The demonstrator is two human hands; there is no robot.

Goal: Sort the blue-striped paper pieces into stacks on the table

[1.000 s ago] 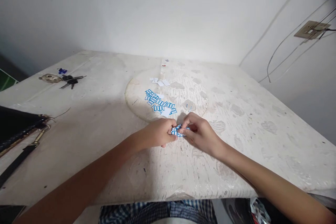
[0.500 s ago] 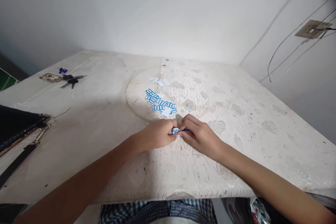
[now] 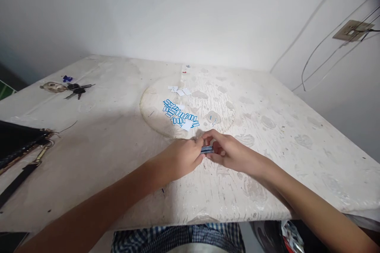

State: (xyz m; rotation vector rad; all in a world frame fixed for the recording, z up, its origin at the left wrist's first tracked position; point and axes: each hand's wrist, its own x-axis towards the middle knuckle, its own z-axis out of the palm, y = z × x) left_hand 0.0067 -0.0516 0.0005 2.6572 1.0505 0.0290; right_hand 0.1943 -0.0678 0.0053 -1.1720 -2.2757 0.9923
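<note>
A small stack of blue-edged paper cards (image 3: 207, 149) shows edge-on between my two hands. My left hand (image 3: 181, 157) is closed round its left end, hiding that part. Thumb and forefinger of my right hand (image 3: 230, 150) curve about the right end, the thumb below and the forefinger above. Just beyond the hands lies a loose pile of white slips with blue outlines (image 3: 179, 114). Farther back are several blank white paper pieces (image 3: 180, 91).
Keys with a tag (image 3: 76, 90) and a small purple thing (image 3: 67, 78) lie at the left of the plastic-covered table (image 3: 118, 158). A black pouch with a strap (image 3: 20, 142) rests at the left edge. Thin paper scraps (image 3: 213, 120) lie right of the pile.
The stack has turned from showing a blue-printed face to showing its layered edges. My right fingers have opened wider around it, and my left hand has shifted slightly.
</note>
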